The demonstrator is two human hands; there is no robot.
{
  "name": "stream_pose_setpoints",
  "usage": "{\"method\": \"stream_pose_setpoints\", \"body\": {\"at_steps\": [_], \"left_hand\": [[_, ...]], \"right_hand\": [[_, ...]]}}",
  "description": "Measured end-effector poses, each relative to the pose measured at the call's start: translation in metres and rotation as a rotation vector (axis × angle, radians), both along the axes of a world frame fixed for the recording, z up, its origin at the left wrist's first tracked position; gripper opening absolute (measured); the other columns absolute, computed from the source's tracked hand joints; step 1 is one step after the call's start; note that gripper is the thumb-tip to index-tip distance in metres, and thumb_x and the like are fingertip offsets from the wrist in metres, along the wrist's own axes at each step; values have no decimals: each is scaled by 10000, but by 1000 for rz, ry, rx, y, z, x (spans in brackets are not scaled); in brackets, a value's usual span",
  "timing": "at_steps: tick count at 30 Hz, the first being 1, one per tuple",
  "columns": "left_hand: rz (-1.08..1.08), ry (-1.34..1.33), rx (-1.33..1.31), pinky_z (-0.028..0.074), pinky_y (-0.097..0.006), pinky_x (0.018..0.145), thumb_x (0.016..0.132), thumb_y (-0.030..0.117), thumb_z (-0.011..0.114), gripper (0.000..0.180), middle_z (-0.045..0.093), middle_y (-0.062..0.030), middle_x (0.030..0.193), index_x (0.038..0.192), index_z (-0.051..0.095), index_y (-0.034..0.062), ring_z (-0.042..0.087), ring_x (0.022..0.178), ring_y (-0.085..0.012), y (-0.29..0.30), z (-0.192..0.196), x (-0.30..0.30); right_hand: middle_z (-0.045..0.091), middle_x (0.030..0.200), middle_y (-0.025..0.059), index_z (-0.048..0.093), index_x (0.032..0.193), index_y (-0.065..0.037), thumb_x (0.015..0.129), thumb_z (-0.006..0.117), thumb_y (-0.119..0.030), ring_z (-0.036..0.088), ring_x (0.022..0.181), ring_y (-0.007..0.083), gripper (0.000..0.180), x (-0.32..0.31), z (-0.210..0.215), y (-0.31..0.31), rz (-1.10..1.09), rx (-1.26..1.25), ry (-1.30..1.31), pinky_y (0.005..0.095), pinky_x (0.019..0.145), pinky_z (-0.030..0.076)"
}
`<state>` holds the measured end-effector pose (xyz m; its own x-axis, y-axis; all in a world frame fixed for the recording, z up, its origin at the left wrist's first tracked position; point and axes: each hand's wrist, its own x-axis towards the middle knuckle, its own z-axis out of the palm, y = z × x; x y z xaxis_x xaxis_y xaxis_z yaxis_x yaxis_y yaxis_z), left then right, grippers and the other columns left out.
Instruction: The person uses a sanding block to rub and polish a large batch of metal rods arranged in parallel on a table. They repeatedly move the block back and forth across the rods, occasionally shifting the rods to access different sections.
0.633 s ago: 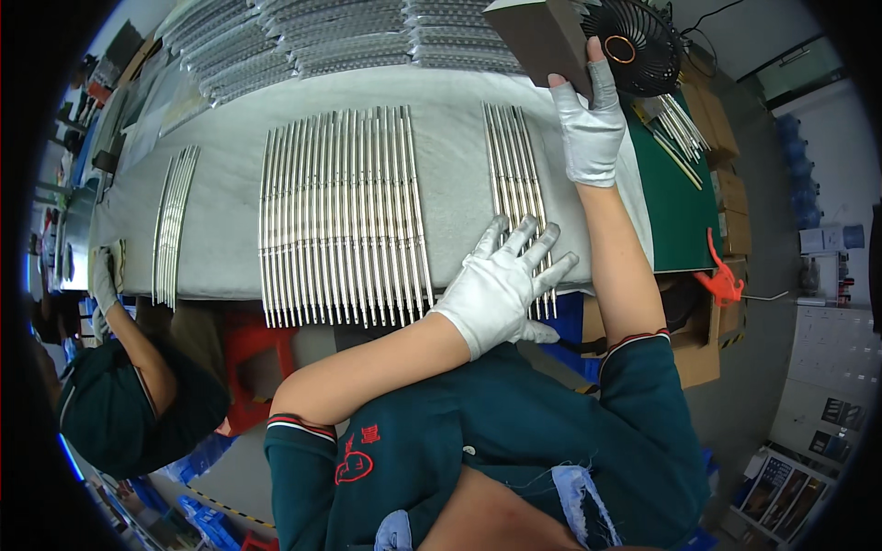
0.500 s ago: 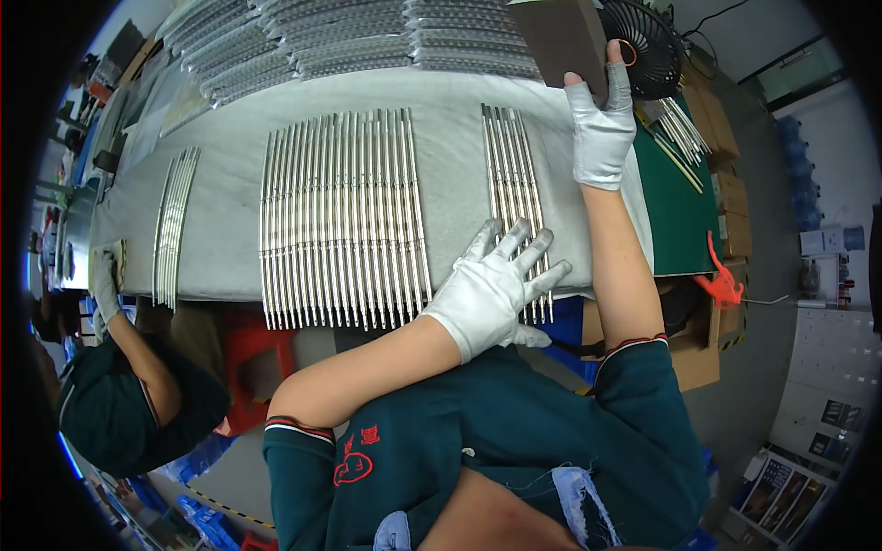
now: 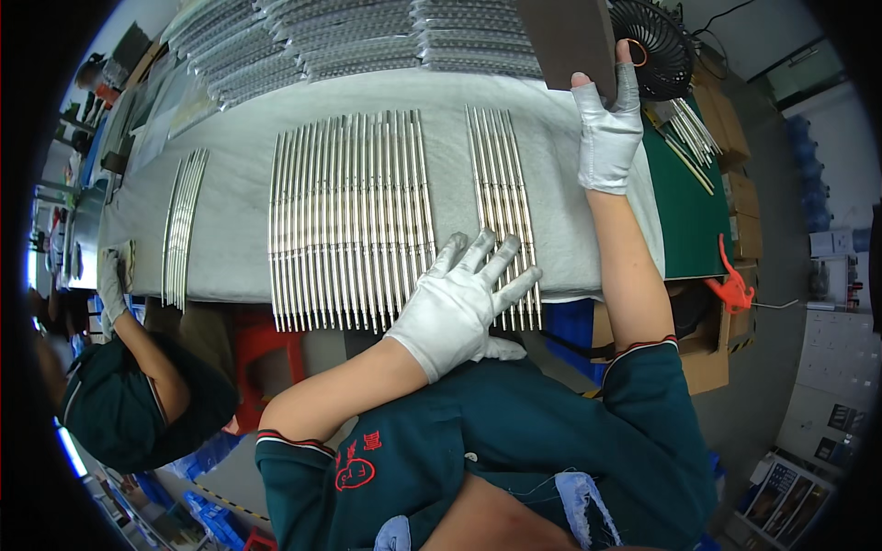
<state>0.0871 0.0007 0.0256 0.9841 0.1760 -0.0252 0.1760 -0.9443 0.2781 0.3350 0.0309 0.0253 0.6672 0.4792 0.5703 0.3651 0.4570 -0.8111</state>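
My left hand (image 3: 455,308), in a whitish glove with greyed fingertips, is spread open over the lower part of a small group of slim metal rods (image 3: 496,170). Its fingertips appear to rest on them. To the left of that hand lies a wider row of similar silver rods (image 3: 349,202), side by side. My right hand (image 3: 609,138), gloved with the thumb and one fingertip bare, grips the lower edge of a dark grey-brown flat board (image 3: 570,41). The board's top runs out of the picture.
Stacks of bubble-wrapped goods (image 3: 349,37) line the table's far side. A black fan (image 3: 652,50), loose rods (image 3: 689,129) and a red air gun (image 3: 733,286) are at the right. A co-worker (image 3: 147,395) sits at left near another rod group (image 3: 184,230).
My left hand and the small rod group have shifted left, narrowing the gap to the wider row. My right hand still holds the board, now slightly higher in the picture.
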Motion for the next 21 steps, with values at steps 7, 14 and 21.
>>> {"method": "stream_pose_setpoints", "body": {"at_steps": [7, 14, 21], "left_hand": [[-129, -81, -73, 266, -549, 1161, 755, 702, 637, 908, 415, -187, 1500, 1469, 440, 176, 359, 1405, -400, -6, -12, 43], [-84, -27, -48, 257, -549, 1162, 752, 709, 635, 908, 420, -178, 1500, 1473, 437, 193, 355, 1404, -411, 0, -2, 25], [120, 87, 28, 238, -556, 1162, 748, 718, 631, 957, 398, -200, 1507, 1497, 395, 171, 361, 1402, -405, 17, 17, -32]], "right_hand": [[549, 1397, 57, 433, 1493, -128, 890, 708, -7, 561, 1184, 135, 674, 4, -5, 1, 21, 5, 31, 281, 1011, 463], [556, 1393, 65, 434, 1494, -135, 886, 712, -3, 574, 1177, 143, 681, 2, -7, 1, 37, 7, 8, 287, 991, 484], [540, 1412, 70, 421, 1501, -151, 898, 696, -6, 564, 1203, 151, 679, 0, -9, 0, -1, -46, -41, 310, 1020, 480]]}}
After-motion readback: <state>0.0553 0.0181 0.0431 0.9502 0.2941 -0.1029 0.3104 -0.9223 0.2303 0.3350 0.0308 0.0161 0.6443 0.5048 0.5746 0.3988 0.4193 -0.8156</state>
